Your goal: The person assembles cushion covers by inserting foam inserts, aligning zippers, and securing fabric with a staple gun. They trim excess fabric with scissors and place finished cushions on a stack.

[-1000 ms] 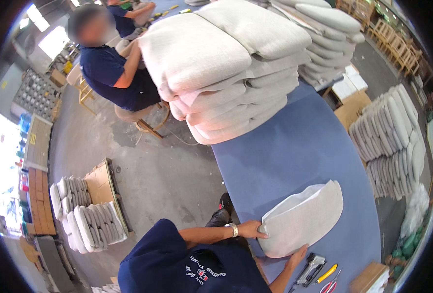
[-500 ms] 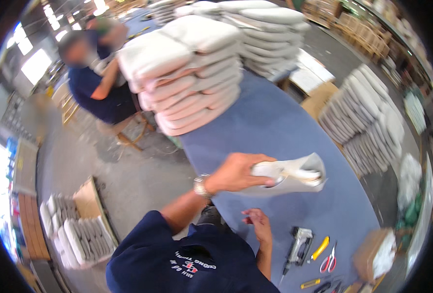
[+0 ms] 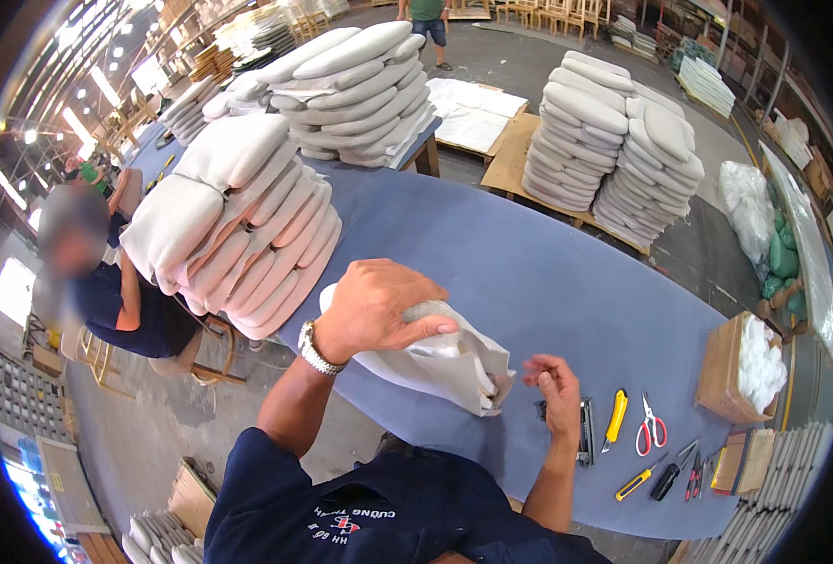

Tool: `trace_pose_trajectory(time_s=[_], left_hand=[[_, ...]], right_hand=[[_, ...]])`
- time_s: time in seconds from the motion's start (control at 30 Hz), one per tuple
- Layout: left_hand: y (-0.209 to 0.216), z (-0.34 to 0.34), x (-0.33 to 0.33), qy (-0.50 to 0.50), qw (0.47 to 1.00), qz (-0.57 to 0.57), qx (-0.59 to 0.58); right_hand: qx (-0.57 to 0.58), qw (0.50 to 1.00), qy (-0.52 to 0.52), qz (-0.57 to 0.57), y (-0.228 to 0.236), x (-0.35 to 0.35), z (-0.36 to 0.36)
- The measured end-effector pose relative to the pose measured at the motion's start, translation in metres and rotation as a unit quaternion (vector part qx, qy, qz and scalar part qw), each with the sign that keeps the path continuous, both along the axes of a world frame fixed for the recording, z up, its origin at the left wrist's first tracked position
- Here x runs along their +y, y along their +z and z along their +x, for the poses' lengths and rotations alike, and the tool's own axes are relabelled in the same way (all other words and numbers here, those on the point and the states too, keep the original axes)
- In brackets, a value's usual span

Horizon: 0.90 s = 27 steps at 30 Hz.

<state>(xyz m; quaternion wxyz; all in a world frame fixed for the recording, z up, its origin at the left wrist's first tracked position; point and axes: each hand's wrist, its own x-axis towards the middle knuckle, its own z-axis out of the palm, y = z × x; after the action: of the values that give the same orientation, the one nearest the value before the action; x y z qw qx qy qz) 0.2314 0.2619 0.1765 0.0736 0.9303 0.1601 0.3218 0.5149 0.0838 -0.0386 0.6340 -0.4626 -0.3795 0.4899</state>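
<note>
My left hand (image 3: 384, 310), with a metal-banded watch at its wrist, grips a pale grey fabric-covered seat cushion (image 3: 445, 376) from above. The cushion is tilted on its edge over the blue table, and its folded fabric end faces my right hand. A little to the right of that end is my right hand (image 3: 556, 383), fingers loosely bent and apart, with nothing seen in it. The staple gun (image 3: 586, 434) lies on the table beside and partly behind my right hand and forearm. I cannot tell whether they touch.
Right of the staple gun lie a yellow utility knife (image 3: 616, 420), red-handled scissors (image 3: 652, 430), a yellow screwdriver (image 3: 635, 482) and other hand tools. A cardboard box (image 3: 720, 371) with white stuffing stands at the table's right edge. Cushion stacks (image 3: 238, 226) rise far left; a co-worker (image 3: 139, 291) sits beside them.
My left hand has brought the cushion nearer and tipped its right end downward. My right hand has moved right, toward the staple gun. The view has turned to the right.
</note>
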Motion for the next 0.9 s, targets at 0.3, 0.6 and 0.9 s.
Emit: trace_pose_trajectory(time_s=[0.3, 0.6, 0.9], left_hand=[[0.005, 0.019, -0.029, -0.071, 0.997, 0.039, -0.013], [-0.015, -0.019, -0.047, 0.038, 0.971, 0.102, -0.211], [-0.110, -0.049, -0.028, 0.205, 0.927, -0.029, -0.312]], right_hand=[[-0.091, 0.980, 0.108, 0.138, 0.057, 0.014, -0.075], [-0.143, 0.973, 0.072, 0.167, 0.065, 0.014, -0.098], [-0.139, 0.984, 0.000, 0.112, 0.057, 0.018, -0.111]])
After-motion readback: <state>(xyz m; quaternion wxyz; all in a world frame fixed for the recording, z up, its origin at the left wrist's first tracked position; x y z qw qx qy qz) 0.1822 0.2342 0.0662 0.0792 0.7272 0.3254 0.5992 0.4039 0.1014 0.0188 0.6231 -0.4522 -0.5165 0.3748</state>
